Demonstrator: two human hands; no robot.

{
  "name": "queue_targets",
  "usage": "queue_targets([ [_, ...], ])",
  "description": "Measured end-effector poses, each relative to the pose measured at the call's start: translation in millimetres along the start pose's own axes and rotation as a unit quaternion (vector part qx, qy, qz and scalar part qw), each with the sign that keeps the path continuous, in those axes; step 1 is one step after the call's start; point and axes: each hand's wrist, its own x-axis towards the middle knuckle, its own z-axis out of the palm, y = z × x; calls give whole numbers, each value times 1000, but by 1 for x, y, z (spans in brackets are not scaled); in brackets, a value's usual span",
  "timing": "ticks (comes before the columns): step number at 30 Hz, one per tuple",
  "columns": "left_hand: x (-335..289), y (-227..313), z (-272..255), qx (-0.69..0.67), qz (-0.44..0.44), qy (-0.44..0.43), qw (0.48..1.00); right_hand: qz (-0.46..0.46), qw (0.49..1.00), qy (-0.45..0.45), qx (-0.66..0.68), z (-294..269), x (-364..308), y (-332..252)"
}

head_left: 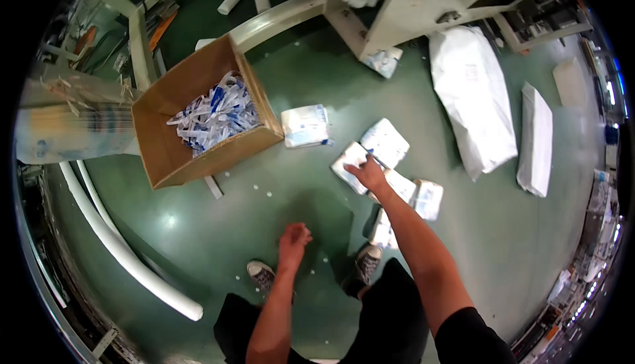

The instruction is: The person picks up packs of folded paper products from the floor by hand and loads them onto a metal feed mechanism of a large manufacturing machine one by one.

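My right hand [368,172] reaches down over a white soft package [350,163] on the floor, its fingers apart and the tips at the package. A small dark blue bit shows beside the fingers; I cannot tell what it is. Just behind lies a second white package [385,143]. More packages, among them a white one [428,199] on the right, lie around and under my forearm. My left hand [293,245] hangs in the air above my shoes, fingers curled in, with nothing visible in it.
A cardboard box [198,89] with blue and clear plastic scraps stands left, a white package [305,126] beside it. A large white sack [471,99] and a long white bundle [534,142] lie right. A white tube [126,258] curves along the left. Machine frames stand behind.
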Motion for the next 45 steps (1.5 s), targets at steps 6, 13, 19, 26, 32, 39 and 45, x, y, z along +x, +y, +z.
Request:
queue_targets([
  [6,86,-48,-3,-118,-37,52,991,10,991,123,-49,103,164,-76],
  [13,170,-79,3,-186,116,67,973,14,942,-72,328,125,206,-43],
  [19,186,32,-14,50,338,156,927,-226,966,-50,116,56,115,-80],
  [26,155,73,20,141,54,-318,936,-274,928,-167,189,19,5,-10],
  [32,141,35,67,414,203,-196,866,-431,869,146,-194,31,-1,-9],
  [39,123,26,46,352,187,-221,890,-351,935,-26,-45,16,-11,-29],
  [45,139,46,18,279,220,-215,910,-409,912,26,-5,26,-24,-24],
])
